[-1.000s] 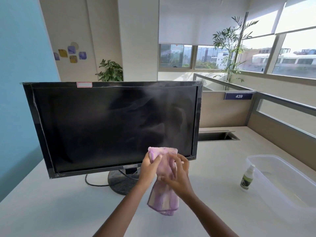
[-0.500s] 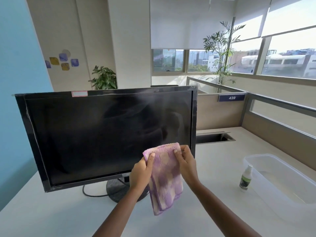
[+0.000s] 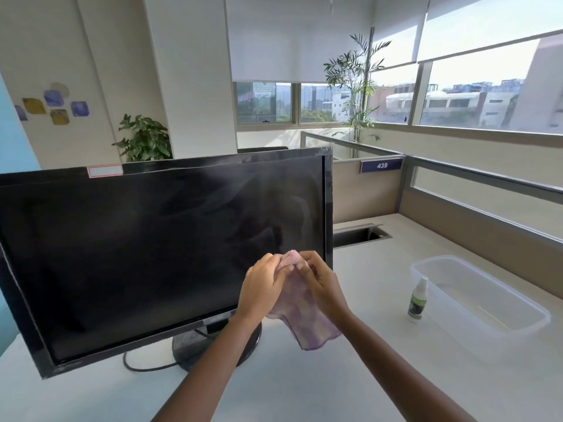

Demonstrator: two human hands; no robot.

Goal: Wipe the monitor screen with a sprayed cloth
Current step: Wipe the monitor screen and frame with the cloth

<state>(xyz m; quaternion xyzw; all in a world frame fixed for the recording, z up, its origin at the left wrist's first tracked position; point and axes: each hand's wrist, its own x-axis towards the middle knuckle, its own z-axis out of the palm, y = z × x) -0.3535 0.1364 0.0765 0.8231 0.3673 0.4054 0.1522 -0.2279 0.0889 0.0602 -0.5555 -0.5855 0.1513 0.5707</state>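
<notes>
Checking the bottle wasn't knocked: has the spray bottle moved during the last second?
No. The spray bottle stands upright beside the clear plastic tub, just as before; only the camera shifted.

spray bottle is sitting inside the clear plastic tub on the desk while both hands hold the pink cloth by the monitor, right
Not quite. The head view shows the spray bottle standing on the desk just outside the clear plastic tub, against its near left side, not inside it. The rest holds: the left hand and the right hand both hold the pink cloth by the monitor.
</notes>
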